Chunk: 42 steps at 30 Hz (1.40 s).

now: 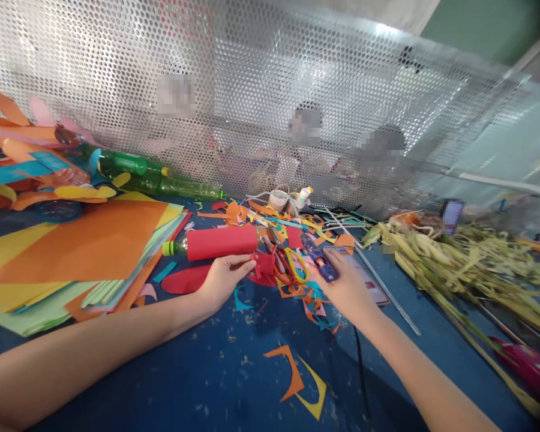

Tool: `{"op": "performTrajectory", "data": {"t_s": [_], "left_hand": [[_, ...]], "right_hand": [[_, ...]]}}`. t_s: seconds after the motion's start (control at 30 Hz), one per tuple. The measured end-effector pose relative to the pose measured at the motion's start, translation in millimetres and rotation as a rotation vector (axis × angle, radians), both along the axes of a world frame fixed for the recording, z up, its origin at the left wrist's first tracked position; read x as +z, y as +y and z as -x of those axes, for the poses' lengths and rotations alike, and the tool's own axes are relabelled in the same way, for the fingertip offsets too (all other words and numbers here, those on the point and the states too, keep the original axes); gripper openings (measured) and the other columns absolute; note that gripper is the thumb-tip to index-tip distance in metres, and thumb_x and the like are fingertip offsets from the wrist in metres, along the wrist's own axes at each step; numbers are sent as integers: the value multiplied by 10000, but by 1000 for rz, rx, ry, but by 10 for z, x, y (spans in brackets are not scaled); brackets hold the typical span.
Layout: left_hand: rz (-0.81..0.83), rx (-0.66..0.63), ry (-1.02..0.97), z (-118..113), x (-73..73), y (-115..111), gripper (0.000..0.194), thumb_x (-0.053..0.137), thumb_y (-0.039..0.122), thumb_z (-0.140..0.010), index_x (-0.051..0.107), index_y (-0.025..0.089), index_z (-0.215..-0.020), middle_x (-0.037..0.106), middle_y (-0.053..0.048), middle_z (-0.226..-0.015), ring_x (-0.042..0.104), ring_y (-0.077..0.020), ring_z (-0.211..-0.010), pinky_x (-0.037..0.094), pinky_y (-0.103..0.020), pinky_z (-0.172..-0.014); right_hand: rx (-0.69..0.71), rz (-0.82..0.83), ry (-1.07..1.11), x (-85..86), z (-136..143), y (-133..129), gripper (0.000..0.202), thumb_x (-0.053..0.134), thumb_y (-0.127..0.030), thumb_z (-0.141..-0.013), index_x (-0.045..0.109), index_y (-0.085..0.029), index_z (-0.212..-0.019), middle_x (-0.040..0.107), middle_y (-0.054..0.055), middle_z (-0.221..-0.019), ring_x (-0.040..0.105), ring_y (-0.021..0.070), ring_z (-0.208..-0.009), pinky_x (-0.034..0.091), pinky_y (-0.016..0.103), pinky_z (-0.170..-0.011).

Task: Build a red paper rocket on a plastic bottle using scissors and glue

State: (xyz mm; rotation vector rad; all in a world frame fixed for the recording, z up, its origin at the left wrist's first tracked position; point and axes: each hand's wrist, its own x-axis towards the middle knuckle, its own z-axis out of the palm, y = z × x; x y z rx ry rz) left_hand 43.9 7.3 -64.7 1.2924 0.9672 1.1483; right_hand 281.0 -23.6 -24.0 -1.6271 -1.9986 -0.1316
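Observation:
My left hand (227,276) is closed in a pinch on a small piece of red paper (265,263). Just behind it, a plastic bottle wrapped in red paper (222,242) lies on its side, its green cap pointing left. A longer red paper shape (184,281) rests partly under my left hand. My right hand (346,285) is wrapped round a blue glue gun (319,259), and a black cord (360,372) trails from below that hand. Scissors with yellow and orange handles (296,264) lie among paper scraps between my hands. A phone (364,277) is partly hidden by my right hand.
Coloured paper sheets (94,240) are stacked at left, with paper-petalled bottles (40,162) and green bottles (162,180) behind. Dry husks (454,258) spread over the right side. A perforated metal screen (261,78) rises behind the blue table (184,378). People show blurrily beyond it.

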Motion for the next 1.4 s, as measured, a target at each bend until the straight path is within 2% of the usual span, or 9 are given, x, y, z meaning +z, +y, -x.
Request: {"op": "performTrajectory", "data": {"t_s": [0.2, 0.4, 0.6, 0.67, 0.73, 0.83, 1.03, 1.23, 1.4], "left_hand": [[-1, 3, -12, 19, -36, 11, 290, 667, 371, -696, 697, 133, -859, 684, -31, -721, 600, -151, -667, 488, -268, -703], [-5, -37, -57, 18, -24, -2, 265, 676, 365, -689, 703, 143, -832, 684, -23, -721, 592, -135, -656, 482, -252, -688], [38, -73, -78, -3, 66, -61, 262, 718, 360, -639, 705, 139, -778, 686, -25, -687, 598, -138, -622, 499, -264, -671], [36, -118, -76, -7, 101, -94, 223, 720, 339, -644, 707, 139, -741, 681, -21, -646, 592, -130, -595, 492, -251, -655], [35, -168, -84, -10, 127, -135, 187, 714, 313, -658, 709, 145, -738, 682, -19, -642, 592, -124, -597, 484, -234, -647], [32, -213, -103, -20, 146, -206, 153, 708, 284, -674, 706, 154, -756, 688, -19, -677, 597, -122, -624, 477, -223, -647], [46, -330, -172, -51, 166, -305, 149, 718, 222, -659, 687, 141, -781, 691, -46, -814, 615, -155, -774, 475, -269, -761], [6, -366, -132, -36, 186, -271, 151, 700, 197, -683, 627, 148, -806, 639, -3, -765, 586, -104, -713, 466, -222, -699], [-50, -369, -27, -34, 173, -255, 153, 680, 217, -700, 613, 129, -805, 634, -22, -793, 590, -121, -724, 475, -258, -718]], "right_hand": [[-31, 121, -226, -229, -21, 193, 366, 485, -519, -798, 503, -169, -903, 501, 100, -928, 586, 242, -786, 477, 358, -646], [50, 162, -260, -186, -86, 166, 618, 540, -658, -672, 538, -123, -980, 504, 133, -982, 578, 284, -876, 473, 399, -753], [9, -27, -35, 17, 52, -7, 318, 427, -429, -862, 584, -152, -858, 569, 112, -883, 556, 262, -905, 427, 421, -831], [116, 89, 202, 49, 219, -133, 243, 487, -403, -842, 562, -172, -829, 588, 70, -835, 585, 197, -802, 472, 344, -758], [254, 284, 456, 42, 390, -255, 251, 564, -390, -797, 538, -181, -934, 618, 48, -873, 606, 160, -786, 497, 294, -737], [333, 431, 637, -9, 560, -373, 246, 612, -358, -762, 537, -184, -920, 630, 32, -882, 617, 143, -799, 503, 274, -757], [329, 369, 594, -70, 601, -416, 97, 575, -267, -792, 559, -192, -849, 628, 2, -807, 605, 130, -743, 484, 249, -708], [305, 302, 480, -73, 561, -433, 50, 558, -240, -807, 568, -194, -791, 617, -13, -753, 594, 124, -707, 457, 227, -674], [349, 180, 358, -81, 500, -407, 28, 561, -183, -801, 579, -204, -803, 624, -10, -773, 594, 129, -726, 453, 235, -682]]}}
